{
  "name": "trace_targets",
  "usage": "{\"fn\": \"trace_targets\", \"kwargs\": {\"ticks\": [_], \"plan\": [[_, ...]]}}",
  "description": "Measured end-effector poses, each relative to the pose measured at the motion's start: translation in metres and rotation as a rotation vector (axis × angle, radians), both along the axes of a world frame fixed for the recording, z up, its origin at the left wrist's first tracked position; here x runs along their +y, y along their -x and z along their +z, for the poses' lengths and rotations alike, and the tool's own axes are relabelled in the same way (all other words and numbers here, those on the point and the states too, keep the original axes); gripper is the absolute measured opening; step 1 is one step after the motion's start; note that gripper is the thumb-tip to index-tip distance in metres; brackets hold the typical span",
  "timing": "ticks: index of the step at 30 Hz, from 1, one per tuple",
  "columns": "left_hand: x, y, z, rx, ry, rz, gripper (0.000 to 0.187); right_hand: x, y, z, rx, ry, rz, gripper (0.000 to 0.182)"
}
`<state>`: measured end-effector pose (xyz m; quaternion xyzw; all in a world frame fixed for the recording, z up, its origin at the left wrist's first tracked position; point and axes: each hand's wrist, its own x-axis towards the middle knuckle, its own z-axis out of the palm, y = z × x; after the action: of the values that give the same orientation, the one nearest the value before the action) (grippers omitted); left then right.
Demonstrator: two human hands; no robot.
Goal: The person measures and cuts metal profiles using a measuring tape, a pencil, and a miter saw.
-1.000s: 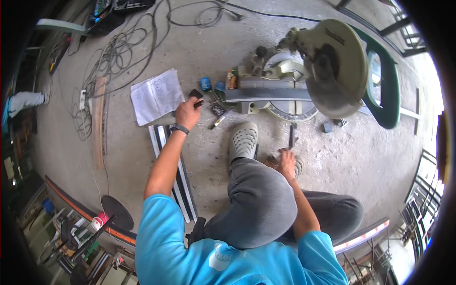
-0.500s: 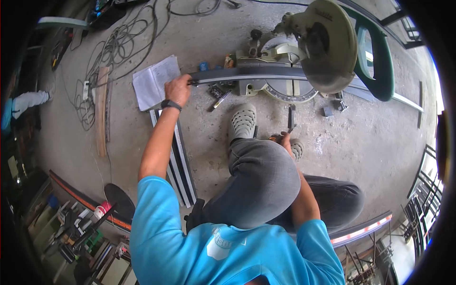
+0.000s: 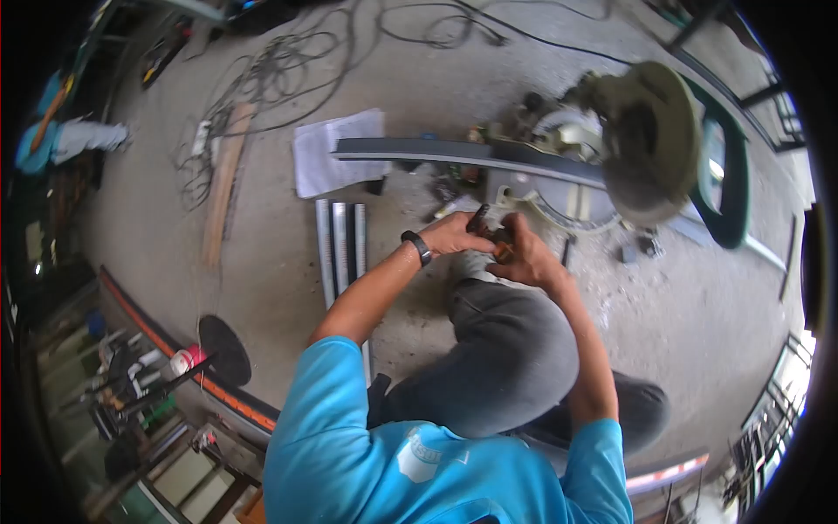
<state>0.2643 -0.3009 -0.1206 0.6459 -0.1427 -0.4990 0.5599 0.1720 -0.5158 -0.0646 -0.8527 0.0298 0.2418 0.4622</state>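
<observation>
In front of my raised knee my two hands are together. My left hand (image 3: 452, 234), with a dark watch on its wrist, is closed around a short dark object (image 3: 477, 217). My right hand (image 3: 532, 260) grips an orange-and-black object (image 3: 503, 251) whose shape is mostly hidden by the fingers. Beyond them a long dark metal profile (image 3: 419, 150) lies across the base of the miter saw (image 3: 580, 205), its left end over an open paper booklet (image 3: 319, 162). The saw's round guard (image 3: 653, 144) is raised above the profile.
Several long metal strips (image 3: 340, 236) lie on the floor left of my knee. Farther left are a wooden strip (image 3: 227, 179) and tangled cables (image 3: 288, 74). Small dark offcuts (image 3: 648, 244) lie right of the saw base. Another person's legs (image 3: 92, 137) show at the far left.
My left hand has left the profile's left end and come toward my right hand. My right hand has risen with the orange-and-black object. The view has shifted, so the scene sits farther right.
</observation>
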Motion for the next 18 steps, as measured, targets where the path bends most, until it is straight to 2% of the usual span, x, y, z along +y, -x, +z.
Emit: {"fn": "trace_targets", "kwargs": {"ticks": [1, 2, 3, 5, 6, 7, 8, 9, 11, 14, 15, 16, 17, 18], "plan": [[0.014, -0.013, 0.005, -0.003, -0.030, -0.024, 0.031, 0.000, -0.007, 0.008, 0.033, 0.070, 0.049, 0.092], [0.036, -0.028, 0.005, 0.015, -0.061, 0.108, 0.028, -0.008, -0.007, -0.006, -0.028, 0.015, 0.042, 0.089], [0.061, -0.044, 0.006, 0.031, -0.084, 0.236, 0.026, -0.015, -0.011, 0.000, 0.021, 0.091, 0.049, 0.084], [0.122, -0.082, 0.007, 0.005, -0.192, 0.566, 0.020, -0.032, -0.013, -0.008, -0.171, 0.230, 0.054, 0.066], [0.157, -0.099, -0.003, -0.024, -0.175, 0.724, 0.018, -0.039, -0.017, -0.009, -0.201, 0.331, 0.062, 0.062], [0.192, -0.115, -0.017, -0.062, -0.267, 0.912, 0.016, -0.046, -0.020, -0.009, -0.227, 0.432, 0.068, 0.059], [0.206, -0.123, -0.011, -0.160, -0.351, 1.071, 0.014, -0.053, -0.023, -0.012, -0.282, 0.475, 0.059, 0.059], [0.227, -0.134, -0.025, -0.151, -0.313, 1.175, 0.016, -0.058, -0.029, -0.014, -0.336, 0.520, 0.049, 0.059], [0.240, -0.148, -0.027, -0.188, -0.484, 1.078, 0.020, -0.063, -0.041, -0.014, -0.385, 0.620, 0.021, 0.062], [0.227, -0.159, -0.045, -0.260, -0.559, 1.027, 0.023, -0.073, -0.052, -0.029, -0.468, 0.656, -0.003, 0.060], [0.226, -0.163, -0.043, -0.289, -0.596, 0.956, 0.029, -0.077, -0.052, -0.029, -0.458, 0.681, -0.002, 0.060], [0.226, -0.165, -0.063, -0.625, -0.604, 0.940, 0.034, -0.083, -0.052, -0.032, -0.461, 0.687, -0.001, 0.060], [0.215, -0.163, -0.057, -0.856, -0.725, 0.887, 0.041, -0.086, -0.051, -0.033, -0.450, 0.658, -0.008, 0.062], [0.180, -0.155, -0.014, -0.870, -0.858, 0.801, 0.045, -0.089, -0.050, -0.038, -0.428, 0.653, 0.008, 0.064]]}}
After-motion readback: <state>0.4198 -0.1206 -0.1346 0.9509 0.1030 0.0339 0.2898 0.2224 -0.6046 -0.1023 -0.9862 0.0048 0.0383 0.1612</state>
